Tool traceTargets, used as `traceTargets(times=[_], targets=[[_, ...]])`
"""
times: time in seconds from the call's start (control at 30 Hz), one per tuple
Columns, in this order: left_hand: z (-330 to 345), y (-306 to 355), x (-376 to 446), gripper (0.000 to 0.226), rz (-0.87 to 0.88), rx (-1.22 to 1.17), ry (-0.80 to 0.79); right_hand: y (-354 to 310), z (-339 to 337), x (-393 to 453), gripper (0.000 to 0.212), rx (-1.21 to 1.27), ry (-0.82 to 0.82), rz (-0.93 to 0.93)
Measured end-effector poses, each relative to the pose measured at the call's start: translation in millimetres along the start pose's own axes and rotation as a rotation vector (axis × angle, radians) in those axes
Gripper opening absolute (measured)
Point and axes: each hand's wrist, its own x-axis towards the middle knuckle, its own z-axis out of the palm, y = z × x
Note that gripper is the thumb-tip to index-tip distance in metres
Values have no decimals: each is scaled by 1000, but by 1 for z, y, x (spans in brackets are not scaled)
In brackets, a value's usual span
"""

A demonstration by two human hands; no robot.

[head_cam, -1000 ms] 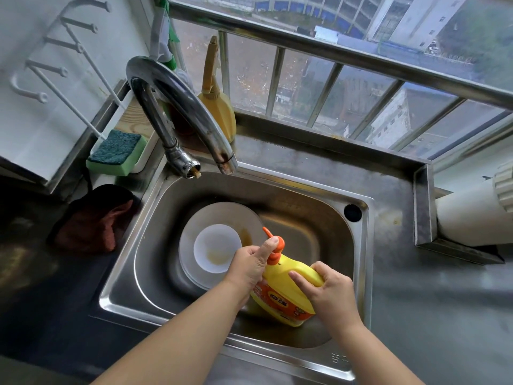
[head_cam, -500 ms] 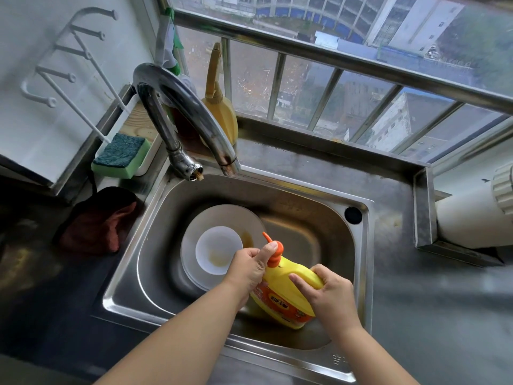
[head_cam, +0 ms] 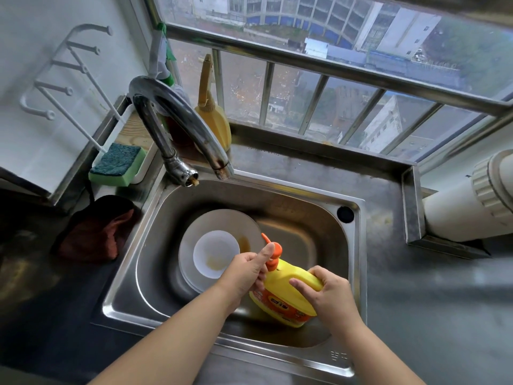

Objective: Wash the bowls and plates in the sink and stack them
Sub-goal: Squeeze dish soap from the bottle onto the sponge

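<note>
Plates (head_cam: 222,226) sit stacked in the sink (head_cam: 305,201) just left of the left hand (head_cam: 244,273), bowl (head_cam: 215,257) on top, still greasy with a yellowish smear, so washing hasn't really started and nothing's stacked clean yet. Left hand grips the soap bottle (head_cam: 283,298) at its pump, thumb on top; right hand (head_cam: 330,298) holds the bottle's body, tilted toward the dishes.

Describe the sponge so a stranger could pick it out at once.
Start at the steel sink and follow the curved faucet back to its left. There, in a white tray against the wall, lies the sponge. Unlike the dark red cloth below it, it is a block, dark teal on top with a light green base.
</note>
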Motion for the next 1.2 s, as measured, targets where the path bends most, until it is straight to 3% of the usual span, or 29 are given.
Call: traceTargets(times=[0.23, 0.43, 0.67, 0.87, 1.0, 1.2], targets=[[-26, 19, -6, 37, 109, 142, 10, -22, -26, 13, 49, -46, 7, -95], [-63, 50, -9, 18, 235, 398, 174, -74, -74, 46, 46, -16, 112, -221], [-89, 91, -18, 13, 372, 429, 218, -168, -126, 89, 27, -68, 206, -437], [-98, 103, -29, 11, 411, 454, 232, -211, -136, 129, 35, 10, 271, -459], [-104, 105, -34, 10, 410, 437, 241, -222, -126, 151, 38, 61, 217, -432], [-110, 104, -37, 11, 391, 413, 253, -226, -114, 177, 50, -34, 212, -365]])
